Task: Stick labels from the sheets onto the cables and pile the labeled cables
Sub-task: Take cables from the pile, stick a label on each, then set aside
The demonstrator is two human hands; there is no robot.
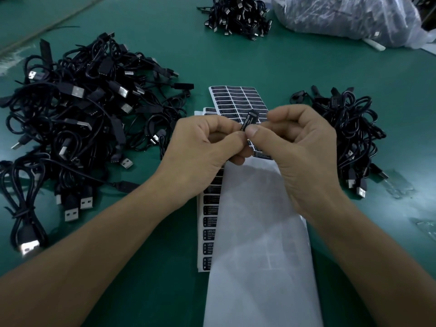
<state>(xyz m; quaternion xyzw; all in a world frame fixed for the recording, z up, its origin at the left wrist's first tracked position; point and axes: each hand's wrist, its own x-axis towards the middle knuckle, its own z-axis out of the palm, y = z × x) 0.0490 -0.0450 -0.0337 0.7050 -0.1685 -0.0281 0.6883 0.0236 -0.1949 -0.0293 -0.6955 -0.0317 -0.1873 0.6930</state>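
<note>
- Fingertips (252, 132) of both hands were pressed together in a pinch on a small black controller block (249, 119) whose label read "LED CONTROLLER". The left hand (200, 149) held its lower end and the right hand (306, 149) pinched its side, just above the label sheets (236, 100).
- Pressing one edge down before the label lay square on the block would probably have set it crooked or creased.
- Adhesive catching on a thumb could have lifted a corner as the grip let go.
- That block's cable was hidden behind the hands. A dangling lead might have dragged across the sheets and shifted them, or the white backing paper (257, 232) lying over them.
- A large cable pile (77, 109) lay to the left and a smaller cable pile (349, 128) to the right. Which one held labeled cables could not be told, and a drop into the wrong one would have mixed them.
- The far cable bundle (238, 15) and plastic bag (349, 17) lay well apart on the green table (236, 60) and seemed to pose little hazard.
</note>
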